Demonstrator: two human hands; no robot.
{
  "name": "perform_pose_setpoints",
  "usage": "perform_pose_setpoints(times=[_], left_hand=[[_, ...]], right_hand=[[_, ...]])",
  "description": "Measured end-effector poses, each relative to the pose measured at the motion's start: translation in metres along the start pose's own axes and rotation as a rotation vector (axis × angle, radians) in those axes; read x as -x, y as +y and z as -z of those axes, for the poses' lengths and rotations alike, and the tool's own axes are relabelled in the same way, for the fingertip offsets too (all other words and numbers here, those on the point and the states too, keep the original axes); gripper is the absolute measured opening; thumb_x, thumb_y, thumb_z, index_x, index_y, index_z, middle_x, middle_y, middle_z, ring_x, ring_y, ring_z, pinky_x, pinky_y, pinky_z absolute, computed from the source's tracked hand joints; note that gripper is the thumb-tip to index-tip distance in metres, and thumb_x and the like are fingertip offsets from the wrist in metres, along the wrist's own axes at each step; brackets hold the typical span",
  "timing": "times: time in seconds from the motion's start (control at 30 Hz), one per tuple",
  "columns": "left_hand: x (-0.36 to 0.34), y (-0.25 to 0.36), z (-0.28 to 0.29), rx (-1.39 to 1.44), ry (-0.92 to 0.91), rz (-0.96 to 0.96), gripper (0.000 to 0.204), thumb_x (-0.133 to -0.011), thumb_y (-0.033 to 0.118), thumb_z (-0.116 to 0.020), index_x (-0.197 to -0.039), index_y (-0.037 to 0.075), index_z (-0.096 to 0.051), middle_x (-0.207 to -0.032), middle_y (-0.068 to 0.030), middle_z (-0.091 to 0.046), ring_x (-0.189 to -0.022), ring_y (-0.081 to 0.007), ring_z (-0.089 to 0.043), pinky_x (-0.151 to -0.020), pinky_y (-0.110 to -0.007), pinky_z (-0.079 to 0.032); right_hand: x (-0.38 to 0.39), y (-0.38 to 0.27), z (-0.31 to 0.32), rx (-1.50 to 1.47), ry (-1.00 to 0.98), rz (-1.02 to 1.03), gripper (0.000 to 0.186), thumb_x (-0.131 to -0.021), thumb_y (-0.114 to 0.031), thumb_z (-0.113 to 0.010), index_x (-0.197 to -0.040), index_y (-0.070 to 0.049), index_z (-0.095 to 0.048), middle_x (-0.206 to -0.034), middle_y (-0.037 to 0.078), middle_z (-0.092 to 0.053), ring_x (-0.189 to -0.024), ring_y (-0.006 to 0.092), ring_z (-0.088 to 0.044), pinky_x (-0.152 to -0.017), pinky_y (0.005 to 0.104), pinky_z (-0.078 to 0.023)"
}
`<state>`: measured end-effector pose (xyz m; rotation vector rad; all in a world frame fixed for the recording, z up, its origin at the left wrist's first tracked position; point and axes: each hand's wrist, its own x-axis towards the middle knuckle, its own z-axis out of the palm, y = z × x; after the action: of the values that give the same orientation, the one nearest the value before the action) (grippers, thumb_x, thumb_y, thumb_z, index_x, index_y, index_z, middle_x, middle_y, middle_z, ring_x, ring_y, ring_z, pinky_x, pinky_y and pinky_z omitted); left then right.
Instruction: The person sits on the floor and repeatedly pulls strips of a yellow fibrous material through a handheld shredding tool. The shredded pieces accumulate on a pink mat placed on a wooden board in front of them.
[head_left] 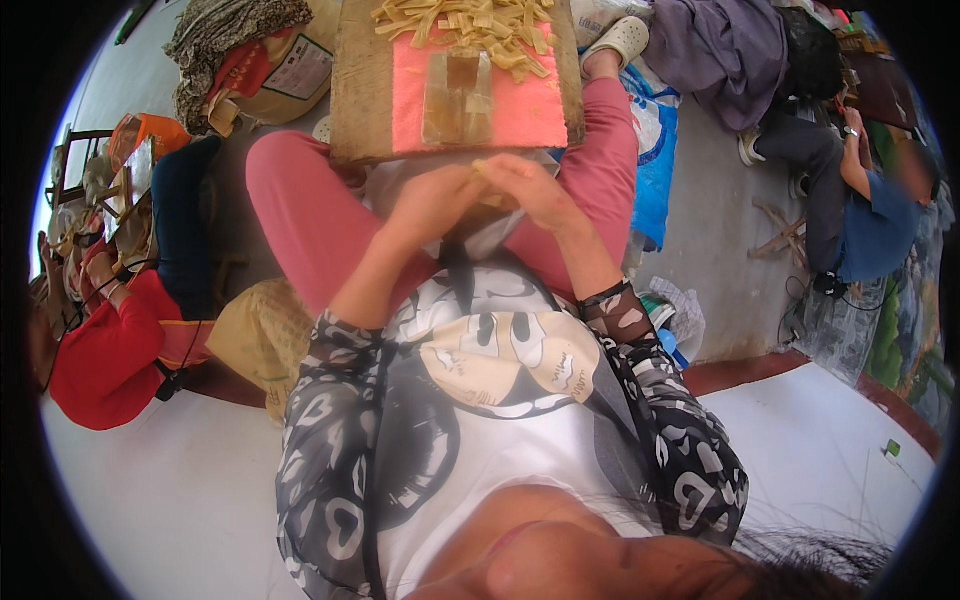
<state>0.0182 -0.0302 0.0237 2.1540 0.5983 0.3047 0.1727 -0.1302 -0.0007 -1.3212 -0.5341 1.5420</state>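
Note:
My left hand (pixel 437 200) and my right hand (pixel 528 187) meet over my lap, just off the near edge of a wooden board (pixel 360 95). Their fingers are closed together, and a small bit of a yellowish strip (pixel 482 166) shows between the fingertips. The hands mostly hide it. On the board lies a pink cloth (pixel 540 105) bearing a pile of flat tan strips (pixel 480 25). A rectangular block (pixel 458 98), clear and brownish, rests on the cloth nearer to me. Under my hands a pale plastic bag (pixel 385 185) partly shows.
To the left, a person in red (pixel 115 340) sits near a tan sack (pixel 262 335); a filled sack (pixel 290 75) stands beyond. On the right are a blue and white bag (pixel 655 160), a wooden stool (pixel 783 232) and another person in a blue shirt (pixel 880 225).

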Motion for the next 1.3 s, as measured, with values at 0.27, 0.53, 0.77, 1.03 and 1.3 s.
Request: perform_pose_setpoints(times=[0.27,0.53,0.77,1.03,1.3], left_hand=[[0.009,0.001,-0.005,0.488,-0.078,0.116,0.024,-0.089,0.014,-0.056,-0.071,-0.002,-0.056,-0.062,-0.0005,-0.051,-0.061,-0.0045,-0.046,-0.053,-0.023,-0.037],[0.009,-0.005,-0.007,0.435,-0.138,0.040,0.024,-0.093,0.019,-0.050,-0.080,0.000,-0.055,-0.073,-0.0023,-0.059,-0.062,-0.0091,-0.051,-0.059,-0.022,-0.042],[-0.004,0.002,0.000,1.217,-0.267,0.536,0.015,-0.095,0.024,-0.047,-0.097,0.009,-0.049,-0.082,-0.0068,-0.062,-0.072,-0.0147,-0.062,-0.067,-0.026,-0.051],[-0.001,-0.024,-0.017,1.303,-0.310,0.537,0.008,-0.087,0.011,-0.057,-0.085,0.010,-0.050,-0.072,-0.0046,-0.059,-0.060,-0.0108,-0.056,-0.054,-0.023,-0.045],[-0.001,-0.024,0.001,1.210,-0.331,0.380,0.011,-0.085,0.006,-0.059,-0.084,0.010,-0.048,-0.068,-0.0011,-0.054,-0.053,-0.0065,-0.047,-0.048,-0.019,-0.036]], right_hand=[[-0.012,-0.010,0.018,0.627,0.765,0.404,0.025,-0.084,-0.027,-0.063,-0.083,-0.002,-0.059,-0.064,0.010,-0.061,-0.056,0.0169,-0.057,-0.055,0.0297,-0.045],[-0.024,0.008,0.030,0.548,0.752,0.493,0.023,-0.083,-0.025,-0.064,-0.084,-0.002,-0.060,-0.068,0.011,-0.063,-0.059,0.0183,-0.061,-0.057,0.0292,-0.046],[-0.003,-0.010,0.005,0.619,0.588,0.474,0.020,-0.083,-0.022,-0.065,-0.085,-0.003,-0.060,-0.067,0.011,-0.063,-0.054,0.0157,-0.059,-0.052,0.0277,-0.045],[-0.007,-0.001,-0.005,0.668,0.582,0.542,0.018,-0.082,-0.022,-0.066,-0.084,-0.005,-0.060,-0.062,0.010,-0.060,-0.052,0.0181,-0.059,-0.049,0.0284,-0.044],[-0.007,-0.008,0.005,0.637,0.549,0.537,0.019,-0.085,-0.022,-0.064,-0.083,-0.004,-0.061,-0.064,0.008,-0.063,-0.056,0.0150,-0.060,-0.052,0.0270,-0.044]])
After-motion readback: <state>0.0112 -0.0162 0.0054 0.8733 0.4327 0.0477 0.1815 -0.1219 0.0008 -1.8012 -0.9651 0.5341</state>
